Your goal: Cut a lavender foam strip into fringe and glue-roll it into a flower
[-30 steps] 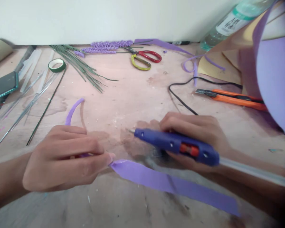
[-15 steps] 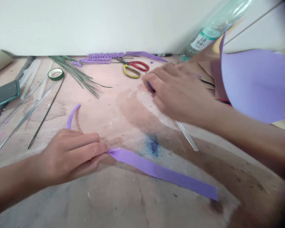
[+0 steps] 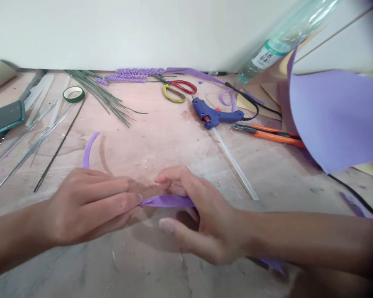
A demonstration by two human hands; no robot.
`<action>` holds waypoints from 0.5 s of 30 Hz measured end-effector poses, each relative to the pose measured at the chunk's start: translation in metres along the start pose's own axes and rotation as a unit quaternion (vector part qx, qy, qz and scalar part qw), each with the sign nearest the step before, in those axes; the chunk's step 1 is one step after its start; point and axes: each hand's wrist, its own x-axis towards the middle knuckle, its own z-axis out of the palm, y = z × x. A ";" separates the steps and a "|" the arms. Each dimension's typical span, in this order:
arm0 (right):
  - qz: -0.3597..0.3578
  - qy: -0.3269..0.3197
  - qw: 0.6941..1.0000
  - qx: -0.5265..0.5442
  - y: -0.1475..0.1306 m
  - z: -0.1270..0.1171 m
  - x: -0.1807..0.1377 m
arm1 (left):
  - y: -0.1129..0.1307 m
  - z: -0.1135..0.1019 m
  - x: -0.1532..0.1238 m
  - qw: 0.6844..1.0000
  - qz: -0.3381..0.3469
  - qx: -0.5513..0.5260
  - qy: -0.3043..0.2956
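Observation:
A long purple strip [image 3: 168, 201] runs out of my left hand [image 3: 93, 203], whose fingers are pinched closed on its narrowed end. A thin curved purple piece [image 3: 88, 151] sticks up behind that hand; where it joins is hidden. My right hand [image 3: 205, 215] is spread around the strip, thumb below and fingers above, with a gap between them. The strip passes beneath the right palm, and its far end [image 3: 273, 265] shows under the forearm. Beyond the right hand, a blue glue gun [image 3: 211, 111] lies on the table with a clear glue stick [image 3: 234, 163] in it.
Scissors [image 3: 175, 91], purple fuzzy stems [image 3: 127, 76], green wires [image 3: 102, 97] and green tape [image 3: 73, 94] lie at the back. Pliers with orange handles [image 3: 270, 135], a purple sheet [image 3: 335, 120] and a plastic bottle [image 3: 267, 54] are right. A phone [image 3: 6, 118] is left.
My right hand has let go of the glue gun, now lying at the back, and has come down to the purple strip. My left hand keeps its pinch, nearly still.

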 end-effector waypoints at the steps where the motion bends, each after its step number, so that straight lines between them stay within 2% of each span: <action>1: -0.014 -0.006 0.999 -0.034 0.001 -0.002 -0.002 | 0.000 0.001 -0.001 1.000 0.006 -0.004 0.003; 4: -0.037 0.008 0.993 -0.112 0.003 -0.008 -0.005 | 0.001 0.004 -0.003 1.000 0.015 -0.015 0.001; 8: -0.031 0.008 0.986 -0.161 0.001 -0.012 -0.002 | 0.001 0.005 -0.004 1.000 -0.007 -0.025 -0.015; 15: -0.046 0.033 0.993 -0.103 0.007 -0.009 0.005 | 0.001 -0.006 -0.007 0.999 -0.002 -0.010 -0.051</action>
